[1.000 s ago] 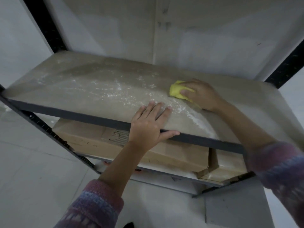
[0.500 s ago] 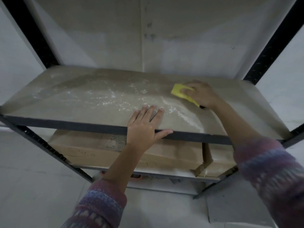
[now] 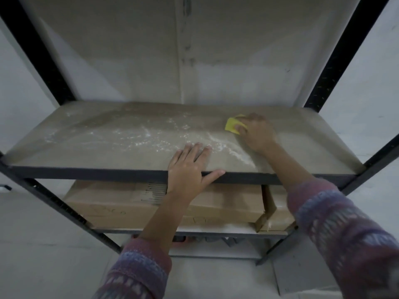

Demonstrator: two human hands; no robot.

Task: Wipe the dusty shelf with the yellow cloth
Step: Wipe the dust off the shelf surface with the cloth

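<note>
The dusty shelf (image 3: 103,156) is a beige board in a black metal rack, with white powder spread across its middle and left. My right hand (image 3: 258,133) presses the yellow cloth (image 3: 232,125) flat on the shelf towards the back right; only the cloth's left part shows past my fingers. A curved line of swept dust runs from the cloth towards the front edge. My left hand (image 3: 189,169) lies flat on the shelf's front edge, fingers spread on the board, thumb along the black rim, holding nothing.
Black uprights (image 3: 336,52) stand at the rack's corners. Brown cardboard boxes (image 3: 133,203) fill the lower shelf under the board. A pale wall (image 3: 226,50) closes the back. Light floor (image 3: 32,244) lies below, with a grey sheet (image 3: 302,275) at the lower right.
My right hand has slid the yellow cloth away from me towards the back of the shelf, leaving a dust line behind it. My left hand has stayed on the front edge. The camera has tilted upward.
</note>
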